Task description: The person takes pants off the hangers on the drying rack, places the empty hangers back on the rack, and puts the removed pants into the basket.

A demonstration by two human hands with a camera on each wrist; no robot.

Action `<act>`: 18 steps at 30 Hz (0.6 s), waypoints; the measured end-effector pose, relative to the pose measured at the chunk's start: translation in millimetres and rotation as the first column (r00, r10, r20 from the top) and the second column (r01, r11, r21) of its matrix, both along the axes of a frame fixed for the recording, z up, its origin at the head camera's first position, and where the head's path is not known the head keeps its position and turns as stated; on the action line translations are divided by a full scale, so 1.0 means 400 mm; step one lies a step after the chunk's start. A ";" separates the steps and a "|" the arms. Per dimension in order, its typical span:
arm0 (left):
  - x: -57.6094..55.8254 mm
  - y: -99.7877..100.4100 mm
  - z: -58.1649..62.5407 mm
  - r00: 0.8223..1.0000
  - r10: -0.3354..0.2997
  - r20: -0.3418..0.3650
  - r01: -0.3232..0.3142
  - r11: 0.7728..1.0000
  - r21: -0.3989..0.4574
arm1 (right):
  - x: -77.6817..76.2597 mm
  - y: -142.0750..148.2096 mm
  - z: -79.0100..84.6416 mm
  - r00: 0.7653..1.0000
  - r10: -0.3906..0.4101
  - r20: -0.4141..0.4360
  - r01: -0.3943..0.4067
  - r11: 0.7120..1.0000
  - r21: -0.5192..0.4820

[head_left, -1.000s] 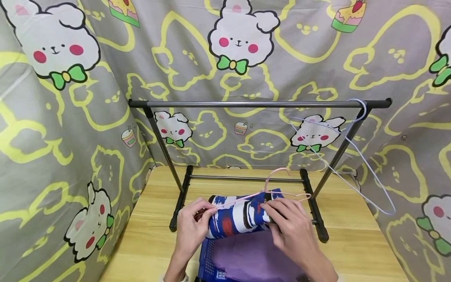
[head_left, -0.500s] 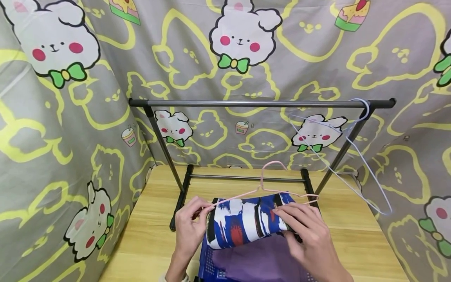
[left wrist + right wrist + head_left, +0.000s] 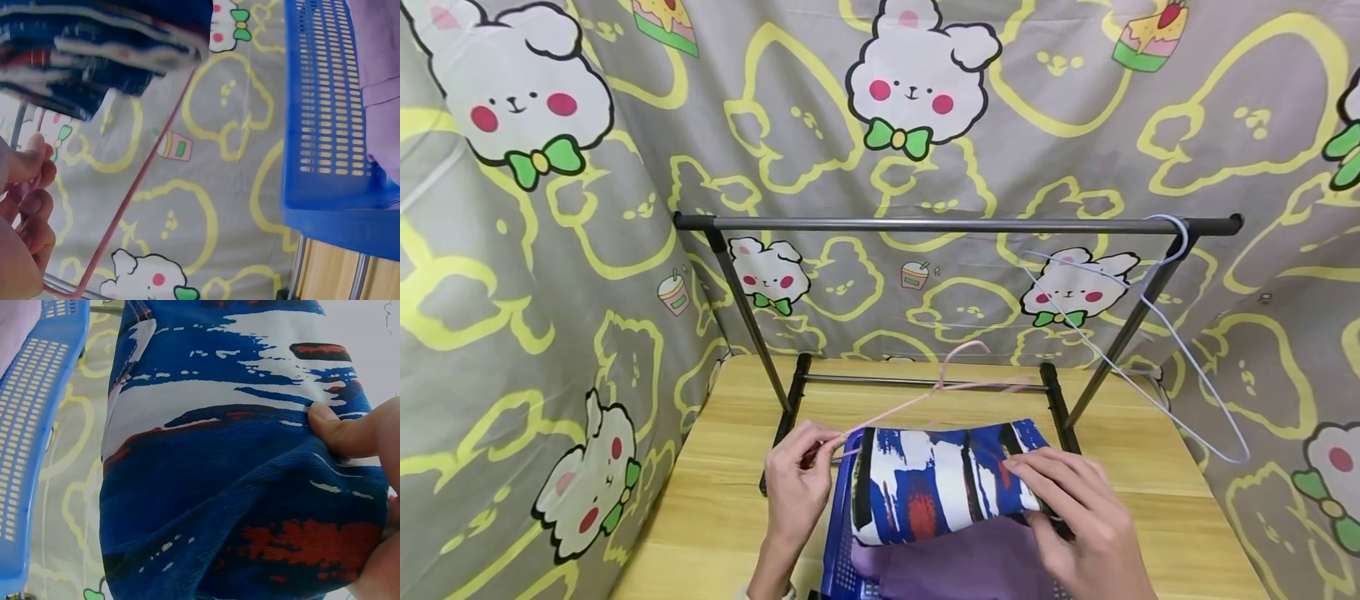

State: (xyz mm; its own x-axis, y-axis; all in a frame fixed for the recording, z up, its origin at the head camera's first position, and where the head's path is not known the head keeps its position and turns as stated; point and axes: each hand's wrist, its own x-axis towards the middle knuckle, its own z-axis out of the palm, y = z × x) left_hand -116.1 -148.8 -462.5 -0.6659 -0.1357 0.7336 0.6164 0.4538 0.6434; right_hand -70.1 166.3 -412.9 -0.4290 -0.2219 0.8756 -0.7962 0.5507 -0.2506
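My left hand (image 3: 797,479) pinches one end of a pink hanger (image 3: 940,382); its hook points up, and part of its lower side is hidden behind cloth. A folded garment (image 3: 951,479) printed in blue, white, red and black hangs from my right hand (image 3: 1090,517), which grips its right end. In the right wrist view the thumb (image 3: 337,434) presses on the printed fabric. The left wrist view shows the hanger's thin bar (image 3: 134,184) running up to the garment's edge. Beneath the garment lies purple cloth (image 3: 962,558) in a blue basket (image 3: 835,537).
Behind my hands a metal clothes rack (image 3: 925,224) stands on a wooden table (image 3: 1157,500). A lavender hanger (image 3: 1186,237) hangs near the bar's right end. Curtains (image 3: 820,100) with rabbit prints close in the back and sides.
The garment has moved right and towards me with my right hand, showing more of its front. The hanger's hook has shifted left, and its right arm has swung back and left, away from my right hand.
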 end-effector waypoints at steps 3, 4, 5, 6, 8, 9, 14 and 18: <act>0.001 -0.010 0.011 0.999 0.037 0.037 -0.038 0.998 0.042 | 0.003 0.010 -0.001 1.000 -0.010 -0.003 0.010 1.000 -0.014; 0.001 -0.013 0.016 0.997 0.052 0.050 -0.055 0.997 0.060 | 0.004 0.014 -0.005 1.000 -0.016 0.000 0.016 1.000 -0.015; 0.001 -0.016 0.022 0.996 0.065 0.060 -0.070 0.994 0.079 | 0.005 0.018 -0.010 1.000 -0.025 0.004 0.025 1.000 -0.013; 0.001 -0.019 0.027 0.995 0.082 0.065 -0.087 0.992 0.094 | 0.005 0.021 -0.017 0.999 -0.034 0.010 0.034 0.999 -0.010; -0.001 -0.024 0.038 0.991 0.111 0.077 -0.121 0.984 0.132 | 0.005 0.029 -0.033 0.998 -0.054 0.022 0.054 0.999 0.000; -0.003 -0.027 0.043 0.989 0.123 0.077 -0.134 0.979 0.154 | 0.005 0.033 -0.041 0.998 -0.061 0.029 0.061 0.998 0.005; -0.017 -0.039 0.071 0.979 0.193 0.063 -0.202 0.950 0.238 | 0.003 0.049 -0.078 0.993 -0.094 0.075 0.092 0.995 0.035; -0.022 -0.038 0.117 0.970 0.236 0.055 -0.243 0.943 0.227 | 0.002 0.055 -0.095 0.990 -0.101 0.094 0.097 0.994 0.044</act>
